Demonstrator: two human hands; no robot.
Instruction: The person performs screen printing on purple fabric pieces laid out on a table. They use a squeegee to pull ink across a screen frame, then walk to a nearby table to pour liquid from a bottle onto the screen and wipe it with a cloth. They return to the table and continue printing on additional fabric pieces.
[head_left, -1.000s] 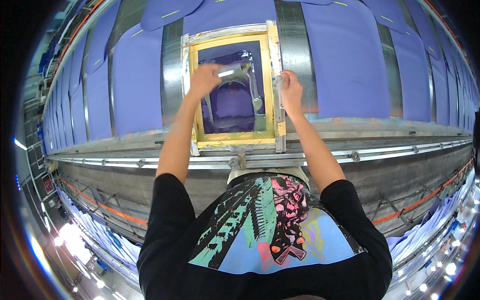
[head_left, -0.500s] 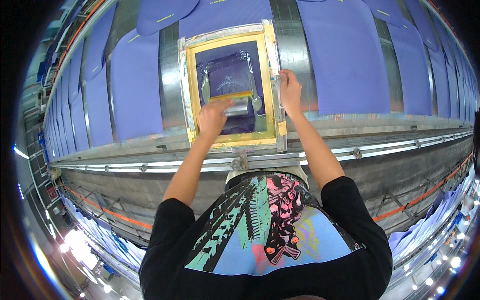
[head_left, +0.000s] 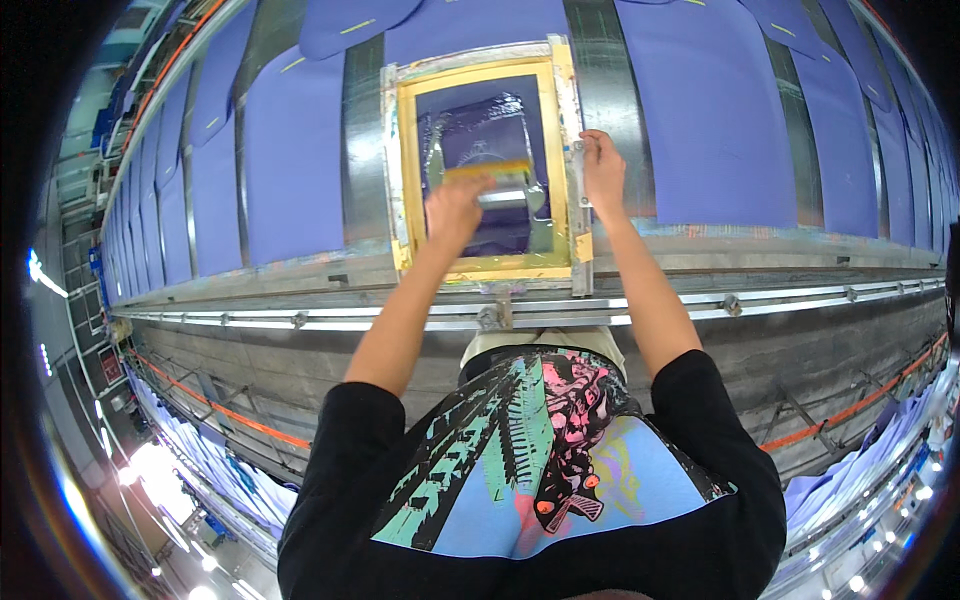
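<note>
A screen-printing frame (head_left: 405, 215), edged with yellow tape, lies on the long table over a purple fabric piece. My left hand (head_left: 456, 212) is closed round a squeegee (head_left: 505, 186), a silvery holder with a yellowish blade, blurred by motion. The squeegee stands on the mesh (head_left: 500, 235), partway up the dark window, where wet, glossy ink shows round a pale printed motif. At the frame's right side, my right hand (head_left: 604, 170) grips the outer rail (head_left: 578, 235), fingers bent over it and thumb below.
Purple fabric pieces (head_left: 710, 130) lie in rows on the metal table (head_left: 610, 100) to both sides. A metal rail (head_left: 390, 318) runs along its near edge, close to my waist. Behind me, another rack with an orange bar (head_left: 240, 415) holds more fabric.
The squeegee and my left hand have moved a little away from me along the mesh. My right hand keeps its hold on the frame. The whole view has shifted slightly.
</note>
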